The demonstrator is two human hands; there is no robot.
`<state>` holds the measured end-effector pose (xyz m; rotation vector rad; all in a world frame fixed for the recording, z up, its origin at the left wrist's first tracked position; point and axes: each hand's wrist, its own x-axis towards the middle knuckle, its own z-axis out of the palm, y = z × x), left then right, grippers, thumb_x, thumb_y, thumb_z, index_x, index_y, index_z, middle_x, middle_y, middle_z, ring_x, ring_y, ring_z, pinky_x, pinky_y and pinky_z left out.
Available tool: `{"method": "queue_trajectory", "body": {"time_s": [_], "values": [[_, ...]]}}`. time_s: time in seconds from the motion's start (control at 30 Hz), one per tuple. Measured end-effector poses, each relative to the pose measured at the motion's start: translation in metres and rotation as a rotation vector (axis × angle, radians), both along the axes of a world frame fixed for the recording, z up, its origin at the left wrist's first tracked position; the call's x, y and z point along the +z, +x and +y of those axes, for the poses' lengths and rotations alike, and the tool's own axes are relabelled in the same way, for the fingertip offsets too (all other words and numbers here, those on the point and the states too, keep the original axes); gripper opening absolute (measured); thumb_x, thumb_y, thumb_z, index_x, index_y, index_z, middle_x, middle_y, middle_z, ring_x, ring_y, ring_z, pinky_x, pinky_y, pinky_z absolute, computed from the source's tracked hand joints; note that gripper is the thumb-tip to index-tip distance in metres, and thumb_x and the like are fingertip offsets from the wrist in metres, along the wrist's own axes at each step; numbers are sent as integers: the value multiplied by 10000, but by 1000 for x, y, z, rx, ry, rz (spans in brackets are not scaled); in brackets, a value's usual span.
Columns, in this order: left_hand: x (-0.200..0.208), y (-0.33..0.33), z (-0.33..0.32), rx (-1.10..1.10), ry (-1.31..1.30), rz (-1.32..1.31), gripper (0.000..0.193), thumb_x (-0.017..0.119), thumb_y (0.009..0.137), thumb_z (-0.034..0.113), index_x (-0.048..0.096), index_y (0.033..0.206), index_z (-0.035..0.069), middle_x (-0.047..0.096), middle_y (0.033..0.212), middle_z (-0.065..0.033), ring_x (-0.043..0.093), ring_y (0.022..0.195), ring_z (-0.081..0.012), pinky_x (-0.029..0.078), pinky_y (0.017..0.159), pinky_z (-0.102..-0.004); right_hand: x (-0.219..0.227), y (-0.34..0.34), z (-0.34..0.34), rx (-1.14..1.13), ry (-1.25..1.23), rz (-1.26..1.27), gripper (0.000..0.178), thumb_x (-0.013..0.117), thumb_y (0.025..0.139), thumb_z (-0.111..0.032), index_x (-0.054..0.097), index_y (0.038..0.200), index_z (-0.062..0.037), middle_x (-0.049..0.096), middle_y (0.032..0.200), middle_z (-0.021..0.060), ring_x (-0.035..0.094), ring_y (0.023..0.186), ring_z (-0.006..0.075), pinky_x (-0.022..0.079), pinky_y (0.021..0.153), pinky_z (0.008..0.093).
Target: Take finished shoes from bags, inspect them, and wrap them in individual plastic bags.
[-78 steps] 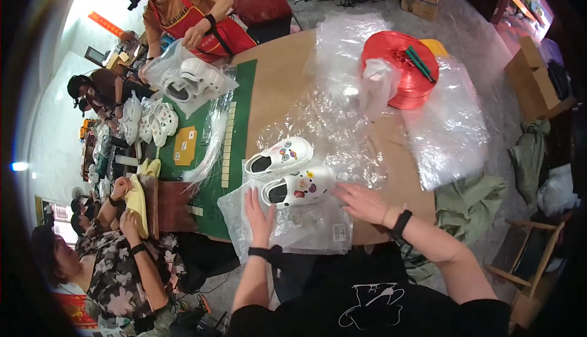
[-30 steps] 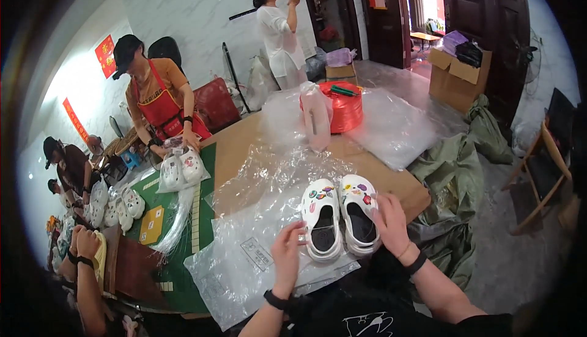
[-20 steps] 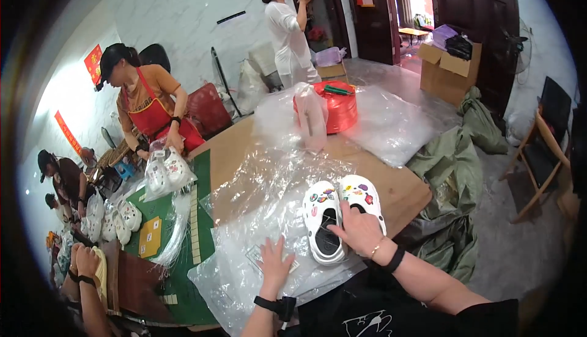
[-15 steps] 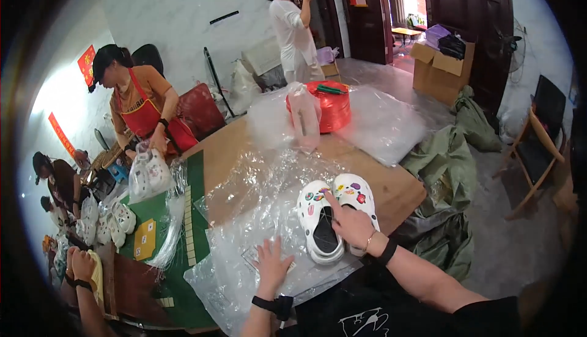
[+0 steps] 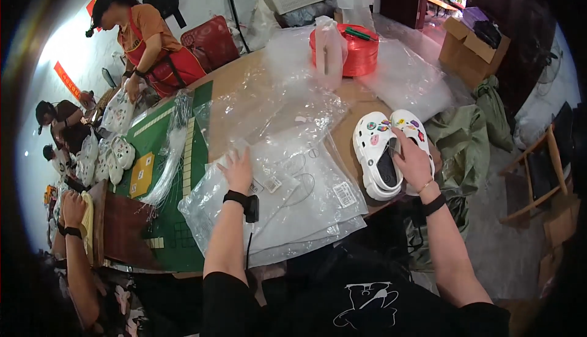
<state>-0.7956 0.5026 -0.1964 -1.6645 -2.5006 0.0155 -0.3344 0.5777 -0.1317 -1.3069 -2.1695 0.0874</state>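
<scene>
Since half a second ago, both clogs have shifted toward the table's right edge with my right hand, and my left hand has slid up the stack of bags.

Biggest in front of me is the wooden table [image 5: 244, 74], its left part under a green mat [image 5: 160, 153]. Loose sheets of clear plastic [image 5: 269, 102] cover the middle, and a stack of flat clear plastic bags [image 5: 299, 208] lies at the near edge. Farther back stands a red spool of cord [image 5: 359, 50].

At the right edge sits the pair of white clogs [image 5: 378, 153], side by side, toes pointing away from me, coloured charms on top. My right hand [image 5: 411, 161] is closed around them, fingers curled over their inner sides, so I have hold of the pair. My left hand [image 5: 237, 169] lies open and flat, palm down, on the top bag, gripping nothing.

Across the table a person in an orange shirt and red apron [image 5: 150, 47] bends over a bagged pair.
</scene>
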Motion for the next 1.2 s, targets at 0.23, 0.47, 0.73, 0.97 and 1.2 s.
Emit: {"method": "queue_trajectory", "body": {"time_s": [0.23,0.47,0.73,0.97,1.2], "values": [[13,48,-58,-116,188,-425,737,628,894,384,280,1520,210,222,1559,-219,221,1434,-425,195,1035,-760,-8,10,-2,-32,-91,93,601,617,839,-166,434,1411,-209,614,902,170,620,768,374,487,659,457],[14,88,-142,-431,-67,-439,569,597,912,283,423,1453,281,242,1583,-99,213,1452,-379,179,1072,-732,-2,7,-3,-44,-129,87,585,618,860,-162,436,1415,-196,558,791,137,598,695,312,469,644,426],[55,45,-126,-255,-140,28,525,592,819,27,545,1330,132,455,1425,-171,363,1369,-391,234,1068,-699,-7,7,1,-14,-103,120,585,605,857,-191,432,1416,-211,590,836,162,607,735,351,482,668,446],[38,202,-74,-527,284,-659,581,628,905,236,418,1429,97,350,1496,-197,324,1390,-394,286,1041,-679,5,2,-4,-56,-194,11,654,632,843,-243,384,1448,-244,597,863,152,613,745,336,479,663,437],[10,172,-73,-563,0,-518,620,571,947,271,323,1493,113,225,1578,-163,268,1436,-356,240,1093,-639,-5,11,-4,-56,-210,62,680,640,840,-234,368,1463,-247,621,898,175,621,779,368,488,681,458]]}}
